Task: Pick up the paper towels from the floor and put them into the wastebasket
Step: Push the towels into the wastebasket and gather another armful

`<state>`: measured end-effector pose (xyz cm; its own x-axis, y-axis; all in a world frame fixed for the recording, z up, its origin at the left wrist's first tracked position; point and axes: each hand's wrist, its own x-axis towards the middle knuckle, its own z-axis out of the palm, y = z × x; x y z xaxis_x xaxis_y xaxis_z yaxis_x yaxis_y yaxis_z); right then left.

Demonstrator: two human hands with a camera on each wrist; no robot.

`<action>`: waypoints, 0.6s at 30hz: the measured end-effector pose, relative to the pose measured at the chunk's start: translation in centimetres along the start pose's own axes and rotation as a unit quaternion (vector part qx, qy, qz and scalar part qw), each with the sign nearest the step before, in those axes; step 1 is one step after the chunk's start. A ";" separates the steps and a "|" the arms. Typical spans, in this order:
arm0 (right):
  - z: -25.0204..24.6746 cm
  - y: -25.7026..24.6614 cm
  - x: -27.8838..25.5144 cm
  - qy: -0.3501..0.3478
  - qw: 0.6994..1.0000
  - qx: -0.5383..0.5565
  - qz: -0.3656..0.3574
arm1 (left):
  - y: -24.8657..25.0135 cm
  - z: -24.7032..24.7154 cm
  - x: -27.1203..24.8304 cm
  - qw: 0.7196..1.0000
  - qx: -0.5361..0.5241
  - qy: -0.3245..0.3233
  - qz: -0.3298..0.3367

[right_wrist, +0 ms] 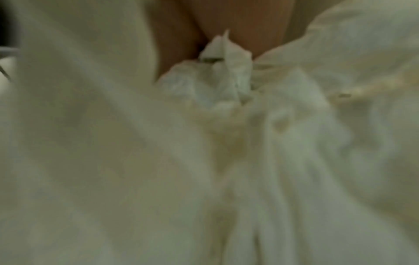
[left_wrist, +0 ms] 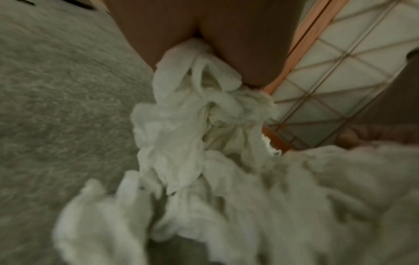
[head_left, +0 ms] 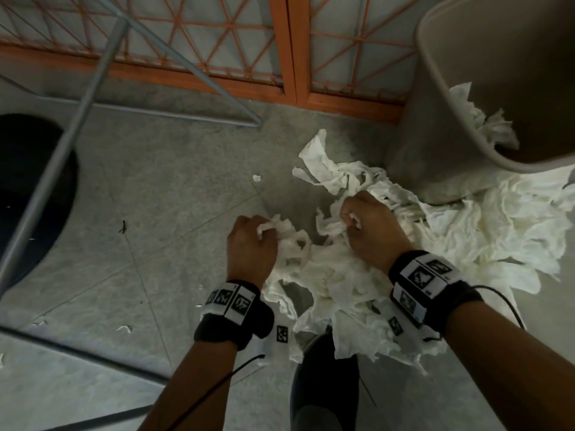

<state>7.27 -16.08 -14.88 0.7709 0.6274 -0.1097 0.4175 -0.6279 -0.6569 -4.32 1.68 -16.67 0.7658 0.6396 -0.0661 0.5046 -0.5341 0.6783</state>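
Observation:
A big tangle of crumpled white paper towels [head_left: 342, 287] hangs between my two fists above the grey floor. My left hand [head_left: 252, 241] grips one bunch of it, and my right hand [head_left: 370, 225] grips another. In the left wrist view the paper towels [left_wrist: 195, 129] trail down out of my left hand [left_wrist: 211, 35]. White paper towels [right_wrist: 226, 143] fill the right wrist view below my right hand [right_wrist: 215, 26]. The beige wastebasket [head_left: 441, 98] stands at the upper right, with some towels [head_left: 485, 122] inside. More towels [head_left: 504, 225] lie at its foot.
An orange lattice screen [head_left: 289, 51] runs along the back wall. Grey metal chair legs [head_left: 71, 126] cross the left side beside a dark round shape [head_left: 28, 188]. Small paper scraps [head_left: 124, 328] dot the floor. My dark shoe [head_left: 323, 381] shows under the towels.

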 end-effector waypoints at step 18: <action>-15.9 -10.8 1.0 0.187 0.924 0.326 -0.072 | 21.5 -10.6 0.6 0.921 -0.299 -0.150 0.200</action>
<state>11.23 -15.99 3.92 0.8934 0.4028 0.1992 0.2442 -0.0632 -0.9677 2.79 -3.55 5.58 0.9639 0.2283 0.1374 -0.0823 -0.2353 0.9684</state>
